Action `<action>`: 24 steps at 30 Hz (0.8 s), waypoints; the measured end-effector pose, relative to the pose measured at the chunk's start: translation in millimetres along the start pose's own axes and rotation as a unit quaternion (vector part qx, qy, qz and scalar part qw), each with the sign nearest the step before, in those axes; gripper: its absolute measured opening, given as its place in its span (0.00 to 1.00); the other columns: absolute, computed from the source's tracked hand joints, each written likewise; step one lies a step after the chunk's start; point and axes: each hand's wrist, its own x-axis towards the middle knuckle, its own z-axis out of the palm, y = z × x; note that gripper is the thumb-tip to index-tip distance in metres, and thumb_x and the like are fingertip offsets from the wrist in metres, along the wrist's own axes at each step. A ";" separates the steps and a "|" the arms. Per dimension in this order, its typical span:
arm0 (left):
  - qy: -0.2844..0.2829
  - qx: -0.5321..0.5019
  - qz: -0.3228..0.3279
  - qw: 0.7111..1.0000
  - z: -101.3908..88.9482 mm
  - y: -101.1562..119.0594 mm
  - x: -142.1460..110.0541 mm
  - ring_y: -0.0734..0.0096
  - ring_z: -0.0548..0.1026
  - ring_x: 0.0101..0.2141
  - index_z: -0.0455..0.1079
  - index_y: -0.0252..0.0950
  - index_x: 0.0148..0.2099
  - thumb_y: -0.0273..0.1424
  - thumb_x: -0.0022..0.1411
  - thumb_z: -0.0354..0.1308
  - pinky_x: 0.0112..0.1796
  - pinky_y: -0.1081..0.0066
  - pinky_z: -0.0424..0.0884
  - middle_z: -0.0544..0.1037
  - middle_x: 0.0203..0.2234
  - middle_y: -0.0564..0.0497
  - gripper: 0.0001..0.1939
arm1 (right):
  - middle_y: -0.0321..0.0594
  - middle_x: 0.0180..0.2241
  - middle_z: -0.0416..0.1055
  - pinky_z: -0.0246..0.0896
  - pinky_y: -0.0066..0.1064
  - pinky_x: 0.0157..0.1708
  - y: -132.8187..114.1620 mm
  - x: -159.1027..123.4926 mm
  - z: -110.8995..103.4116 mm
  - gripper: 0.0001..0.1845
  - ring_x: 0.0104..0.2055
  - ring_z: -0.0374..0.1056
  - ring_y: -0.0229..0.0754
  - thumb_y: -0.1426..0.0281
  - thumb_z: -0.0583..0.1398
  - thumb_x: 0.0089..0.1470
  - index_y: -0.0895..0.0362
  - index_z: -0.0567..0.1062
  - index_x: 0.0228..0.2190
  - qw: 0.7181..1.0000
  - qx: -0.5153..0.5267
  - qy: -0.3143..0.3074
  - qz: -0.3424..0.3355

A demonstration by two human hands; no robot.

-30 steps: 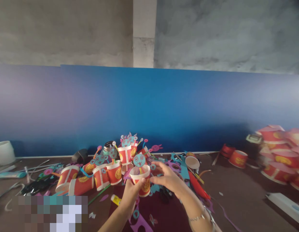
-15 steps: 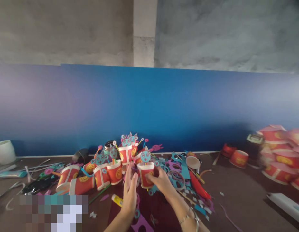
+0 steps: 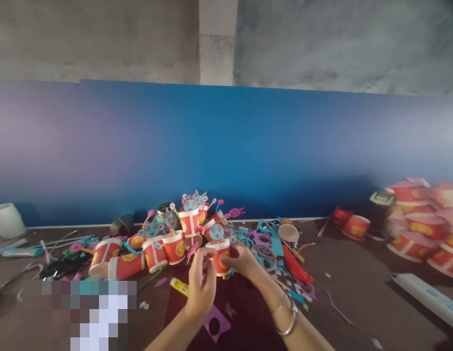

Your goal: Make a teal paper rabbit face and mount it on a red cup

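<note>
A red and white paper cup (image 3: 222,258) with yellow printing is held upright in front of me. A round blue paper face (image 3: 216,232) stands above its rim. My right hand (image 3: 244,261) is closed on the cup's right side, thumb on the front. At the cup's left edge is my left hand (image 3: 202,280), its fingers bent with a gap between thumb and forefinger; whether the fingertips touch the cup is unclear. Beyond the hands stand similar decorated cups (image 3: 174,247), some with paper faces and straws. One red cup (image 3: 126,265) lies on its side.
Paper scraps (image 3: 263,239) and a red tube-like thing (image 3: 297,265) lie to the right. A yellow glue stick (image 3: 179,286) and purple cut-out paper (image 3: 216,322) are nearer me. Stacked red cups (image 3: 425,226) and a white power strip (image 3: 431,297) sit far right. A blue panel (image 3: 226,146) stands behind.
My left hand has gone from stretched fingers to bent ones beside the cup. The right hand keeps hold of the cup. The view has tilted down slightly.
</note>
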 end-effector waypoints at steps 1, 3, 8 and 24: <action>-0.014 0.008 -0.010 1.000 -0.1 1.9 0.9 0.67 0.72 0.35 0.66 0.36 0.40 0.27 0.60 0.48 0.36 0.71 0.67 0.73 0.33 0.49 0.07 | 0.41 0.34 0.78 0.67 0.32 0.35 -1.0 -1.4 -2.4 0.22 0.38 0.73 0.49 0.63 0.65 0.38 0.60 0.77 0.37 1.000 -0.002 -0.015 -0.001; -0.051 0.028 -0.023 0.998 -0.1 4.9 2.2 0.68 0.72 0.33 0.66 0.37 0.36 0.25 0.58 0.47 0.35 0.71 0.66 0.73 0.29 0.51 0.07 | 0.38 0.30 0.79 0.66 0.29 0.32 -1.9 -4.8 -9.4 0.18 0.34 0.73 0.46 0.63 0.64 0.39 0.60 0.78 0.34 0.999 -0.012 -0.035 -0.001; -0.170 0.072 -0.019 0.983 1.5 5.0 -0.7 0.71 0.72 0.30 0.69 0.37 0.29 0.18 0.51 0.44 0.34 0.73 0.65 0.73 0.25 0.52 0.14 | 0.38 0.18 0.74 0.61 0.26 0.21 2.4 -11.1 -45.4 0.14 0.21 0.69 0.40 0.62 0.59 0.45 0.61 0.77 0.23 0.996 -0.083 0.030 0.012; -0.252 0.271 0.005 0.929 5.1 -6.0 -21.7 0.66 0.73 0.38 0.69 0.37 0.41 0.17 0.57 0.43 0.39 0.70 0.67 0.75 0.36 0.47 0.17 | 0.40 0.26 0.76 0.55 0.27 0.30 19.2 -43.1 -42.9 0.11 0.31 0.70 0.43 0.70 0.54 0.50 0.56 0.77 0.26 0.928 -0.361 0.080 -0.040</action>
